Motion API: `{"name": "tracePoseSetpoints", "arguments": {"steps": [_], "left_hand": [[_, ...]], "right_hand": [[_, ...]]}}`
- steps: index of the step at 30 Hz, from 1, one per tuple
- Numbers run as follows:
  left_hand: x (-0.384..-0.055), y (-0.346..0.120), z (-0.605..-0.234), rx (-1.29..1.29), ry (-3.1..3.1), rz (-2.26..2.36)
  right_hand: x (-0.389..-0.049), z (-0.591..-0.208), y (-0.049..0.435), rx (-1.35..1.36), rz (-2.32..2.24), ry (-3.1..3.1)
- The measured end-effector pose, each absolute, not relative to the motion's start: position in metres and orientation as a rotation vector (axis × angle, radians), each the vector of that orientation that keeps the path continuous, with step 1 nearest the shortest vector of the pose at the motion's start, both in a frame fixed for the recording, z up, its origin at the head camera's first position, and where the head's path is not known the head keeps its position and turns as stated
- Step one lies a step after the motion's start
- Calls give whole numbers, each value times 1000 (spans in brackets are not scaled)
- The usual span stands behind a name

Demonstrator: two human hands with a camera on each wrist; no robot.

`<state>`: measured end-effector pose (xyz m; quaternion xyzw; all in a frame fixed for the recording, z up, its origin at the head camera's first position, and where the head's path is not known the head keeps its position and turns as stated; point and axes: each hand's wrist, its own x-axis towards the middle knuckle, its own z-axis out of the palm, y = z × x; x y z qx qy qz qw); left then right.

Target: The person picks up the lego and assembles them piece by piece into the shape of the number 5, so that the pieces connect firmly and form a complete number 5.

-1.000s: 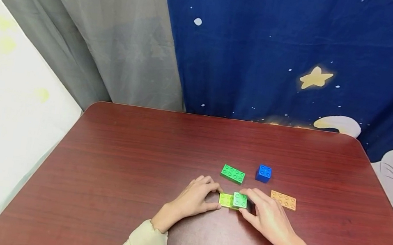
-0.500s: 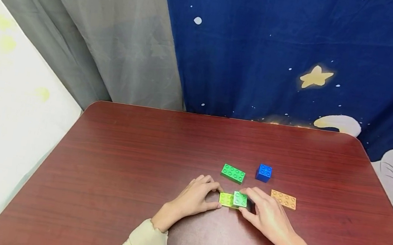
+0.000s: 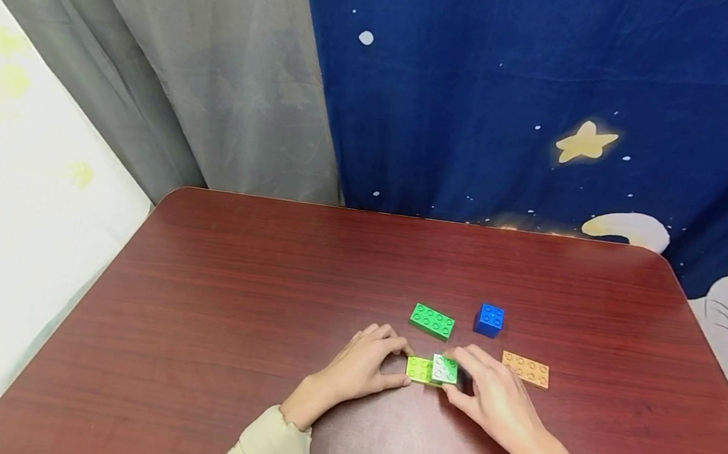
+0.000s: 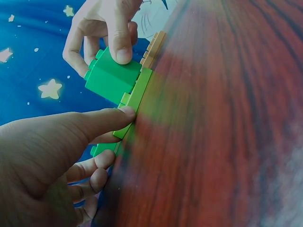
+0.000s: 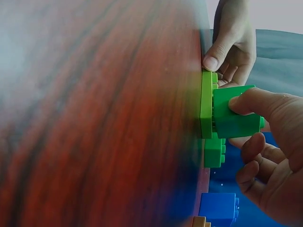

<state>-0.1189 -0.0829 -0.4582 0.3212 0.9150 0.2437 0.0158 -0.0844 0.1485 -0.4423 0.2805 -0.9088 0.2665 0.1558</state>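
Note:
A lime green flat toy brick plate [image 3: 417, 370] lies on the table. My left hand [image 3: 363, 361] pinches its left end between thumb and fingers. Over the plate's right half is a taller green block [image 5: 234, 113] with studs on top. The thumb and fingers of my right hand [image 3: 494, 390] grip this block by its sides. In the right wrist view the block looks slightly tilted against the plate, with a thin gap along part of its underside. Whether the studs are fully engaged, I cannot tell.
Just behind the hands lies a longer green brick [image 3: 431, 322]. A blue brick [image 3: 489, 321] stands to its right. An orange flat plate [image 3: 525, 370] lies beyond my right hand. The dark red wooden table [image 3: 248, 265] ends at curtains.
Both hands keep their hold and place. The glare on the green block's top has shifted and brightened, hinting at a slight tilt.

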Motion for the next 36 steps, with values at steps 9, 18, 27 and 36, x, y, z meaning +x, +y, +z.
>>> {"name": "tracePoseSetpoints", "arguments": {"steps": [9, 18, 27, 36], "left_hand": [[-118, -83, -458, 995, 2842, 763], [-118, -84, -457, 996, 2838, 771], [-118, -85, -457, 990, 2837, 783], [-119, -84, -458, 1005, 2836, 776]], "right_hand": [[-84, -440, 147, 832, 735, -2603], [-84, -440, 145, 840, 726, -2597], [-89, -439, 145, 843, 728, -2625], [-89, -439, 146, 809, 748, -2644]]}}
